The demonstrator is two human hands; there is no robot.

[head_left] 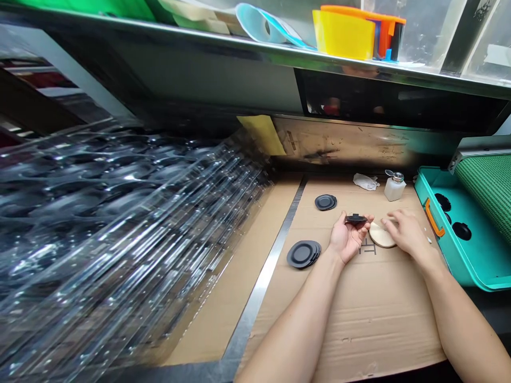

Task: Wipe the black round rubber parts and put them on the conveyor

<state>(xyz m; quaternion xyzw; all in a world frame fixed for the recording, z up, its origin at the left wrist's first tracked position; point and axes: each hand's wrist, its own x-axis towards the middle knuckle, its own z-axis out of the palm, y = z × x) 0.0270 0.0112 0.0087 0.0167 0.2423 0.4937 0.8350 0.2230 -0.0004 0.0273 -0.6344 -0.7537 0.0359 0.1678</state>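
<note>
Head view: a black disc [356, 218] is held at the fingers of the upturned left hand [346, 239], and a round beige pad [381, 235] is touched by the right hand [407, 231]; the hands are close but apart. Stacked black discs [303, 254] are laid on the cardboard [359, 324], with a teal tray [479, 255] bounding the right side.

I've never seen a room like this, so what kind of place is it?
It looks like a factory workbench. Stacked clear plastic trays lie beside cardboard covering the bench, with a pump dispenser bottle and piles of round black discs on top.
</note>
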